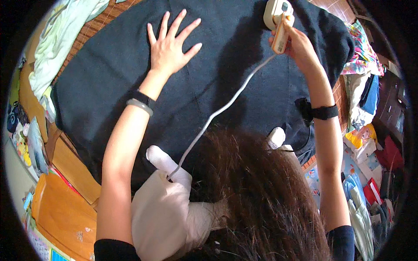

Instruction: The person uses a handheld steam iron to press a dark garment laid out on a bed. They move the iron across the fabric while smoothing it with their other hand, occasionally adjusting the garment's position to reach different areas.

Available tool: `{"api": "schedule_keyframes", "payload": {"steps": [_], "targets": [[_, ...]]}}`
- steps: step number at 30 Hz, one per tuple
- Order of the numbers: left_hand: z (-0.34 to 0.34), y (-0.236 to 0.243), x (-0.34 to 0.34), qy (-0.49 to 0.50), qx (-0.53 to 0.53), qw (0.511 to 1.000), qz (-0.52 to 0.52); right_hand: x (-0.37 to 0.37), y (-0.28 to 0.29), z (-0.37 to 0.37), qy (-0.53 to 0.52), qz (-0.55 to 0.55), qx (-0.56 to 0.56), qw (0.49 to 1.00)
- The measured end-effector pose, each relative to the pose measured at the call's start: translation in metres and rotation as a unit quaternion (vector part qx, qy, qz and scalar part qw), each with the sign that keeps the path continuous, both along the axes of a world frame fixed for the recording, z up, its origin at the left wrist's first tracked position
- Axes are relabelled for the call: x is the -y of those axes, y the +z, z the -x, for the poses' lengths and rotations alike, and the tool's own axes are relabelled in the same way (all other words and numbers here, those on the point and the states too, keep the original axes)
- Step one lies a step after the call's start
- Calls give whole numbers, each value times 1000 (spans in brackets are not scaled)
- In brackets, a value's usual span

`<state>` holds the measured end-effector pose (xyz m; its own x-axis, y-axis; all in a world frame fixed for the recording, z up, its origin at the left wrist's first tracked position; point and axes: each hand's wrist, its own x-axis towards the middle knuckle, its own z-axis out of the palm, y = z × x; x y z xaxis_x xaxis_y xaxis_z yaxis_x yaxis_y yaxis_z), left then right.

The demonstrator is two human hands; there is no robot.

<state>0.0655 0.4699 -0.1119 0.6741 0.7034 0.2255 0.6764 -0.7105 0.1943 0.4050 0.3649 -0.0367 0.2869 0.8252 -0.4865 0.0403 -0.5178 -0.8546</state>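
A large black cloth (191, 82) is spread out before me, with some soft folds near its right side. My left hand (169, 53) lies palm down on it at the upper left, fingers spread, holding nothing. At the upper right, my right hand (296, 41) is closed round the handle of a cream corded fabric shaver (272, 12). Its rounded head, with a grey oval on top, rests on or just over the cloth; the underside is hidden. A grey cord (226, 105) runs from the handle down across the cloth to my lap.
Pale green fabric (58, 48) lies along the left edge, and a wooden chair or board (65, 217) stands lower left. Piled clothes (361, 95) and bags crowd the right. My feet in white socks (161, 157) touch the near edge; my long hair covers the lower middle.
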Motion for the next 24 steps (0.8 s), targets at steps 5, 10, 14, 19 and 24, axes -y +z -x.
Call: {"api": "schedule_keyframes", "payload": {"steps": [5, 10, 14, 19, 24], "targets": [[-3, 16, -9, 14, -33, 999, 27, -16, -17, 1, -60, 28, 21, 998], [-5, 12, -10, 77, -57, 995, 10, 13, -10, 23, -85, -78, 56, 992], [15, 14, 16, 71, 27, 997, -4, 74, 20, 52, -90, -37, -12, 995], [57, 23, 96, -44, -11, 992, 113, 163, 60, 88, 56, 71, -78, 993], [75, 4, 98, -63, -53, 995, 60, 230, 44, 98, 434, 131, 45, 890]]}}
